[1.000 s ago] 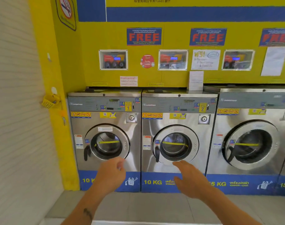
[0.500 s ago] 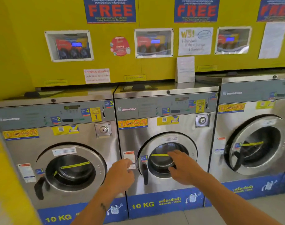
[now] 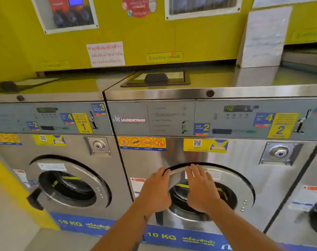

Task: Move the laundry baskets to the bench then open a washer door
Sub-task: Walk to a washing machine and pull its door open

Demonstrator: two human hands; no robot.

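Washer number 2 [image 3: 244, 156], a steel 10 KG front-loader, fills the middle of the head view. Its round door [image 3: 233, 180] sits flush in the front panel. My left hand [image 3: 154, 192] is curled over the door's left edge, on top of the black door handle [image 3: 159, 217], whose lower end pokes out below my palm. My right hand [image 3: 201, 191] lies flat on the door's upper rim and glass, fingers spread, holding nothing. No laundry basket or bench is in view.
Washer number 1 [image 3: 67, 189] stands directly to the left, its door closed and its black handle [image 3: 34, 199] sticking out. A third washer [image 3: 307, 196] adjoins on the right. A yellow pillar [image 3: 9, 178] borders the far left, with tiled floor [image 3: 27, 240] below.
I have moved much closer to washer number 2. Both hands rose from mid-air onto its door: the left reached the handle side, the right went flat on the door.
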